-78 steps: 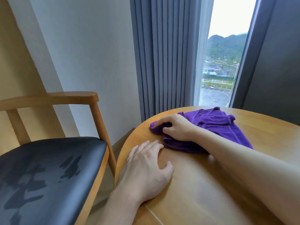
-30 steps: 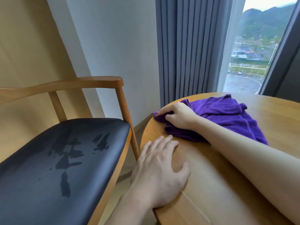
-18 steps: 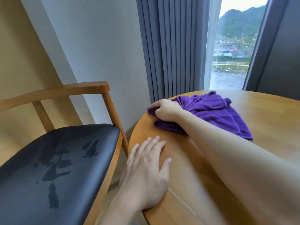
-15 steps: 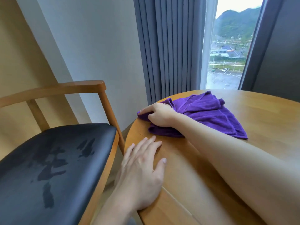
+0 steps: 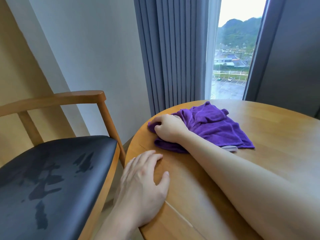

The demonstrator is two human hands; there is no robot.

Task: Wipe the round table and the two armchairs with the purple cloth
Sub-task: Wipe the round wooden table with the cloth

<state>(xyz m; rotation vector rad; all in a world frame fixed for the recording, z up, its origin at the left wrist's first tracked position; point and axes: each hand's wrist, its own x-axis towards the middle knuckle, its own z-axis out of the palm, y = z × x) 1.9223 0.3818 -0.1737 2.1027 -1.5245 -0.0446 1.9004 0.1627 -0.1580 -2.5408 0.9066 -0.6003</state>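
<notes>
The right hand (image 5: 170, 129) clenches the crumpled purple terry cloth (image 5: 213, 125) against the round wooden tabletop (image 5: 277, 135) near its left rim to wipe it, while the left hand (image 5: 143, 184) lies flat and released, likely bracing, beside 1 wooden armchair with a damp black seat (image 5: 52, 179)

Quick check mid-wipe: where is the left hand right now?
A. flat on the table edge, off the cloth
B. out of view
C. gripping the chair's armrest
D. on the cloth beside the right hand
A: the left hand lies open on the table edge, while only the right hand grips the cloth.
</notes>
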